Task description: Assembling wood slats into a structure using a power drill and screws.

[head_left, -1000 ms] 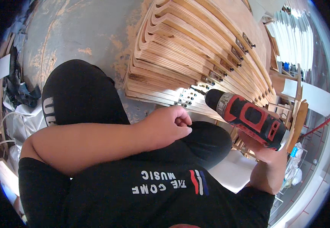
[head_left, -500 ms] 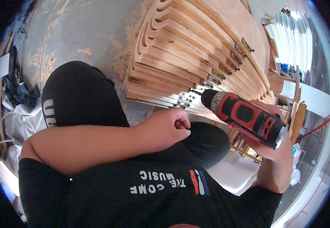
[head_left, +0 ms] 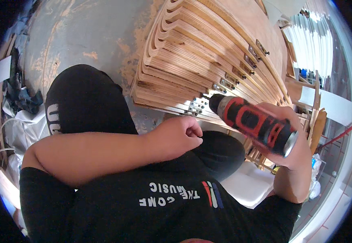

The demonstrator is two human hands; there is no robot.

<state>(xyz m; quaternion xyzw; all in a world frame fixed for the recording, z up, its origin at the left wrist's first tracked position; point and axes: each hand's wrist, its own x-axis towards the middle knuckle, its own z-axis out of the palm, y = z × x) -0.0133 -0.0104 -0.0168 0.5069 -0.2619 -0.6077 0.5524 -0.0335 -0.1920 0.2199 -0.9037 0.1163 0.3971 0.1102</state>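
In my right hand [head_left: 280, 112] is a red-and-black cordless drill [head_left: 248, 118], my fingers wrapped round its grip. Its bit reaches the edge of a stack of curved plywood panels [head_left: 184, 48], beside several small metal plates [head_left: 196, 106]. Motion smears the drill slightly, and the exact contact at the tip is too small to tell. My left hand [head_left: 182, 131] is held with curled fingers just below the stack's near edge, above my folded leg. Whatever those fingers enclose, if anything, is hidden.
More metal plates with dark bolts [head_left: 250, 56] sit along the panel edges farther up the stack. A grey floor [head_left: 82, 36] with worn tan patches lies to the left. White cushion-like material [head_left: 248, 184] and wooden strips [head_left: 316, 121] are at the right.
The drill has shifted a little left, its chuck closer to the panel edge and its back end lower. My left hand stays almost where it was.
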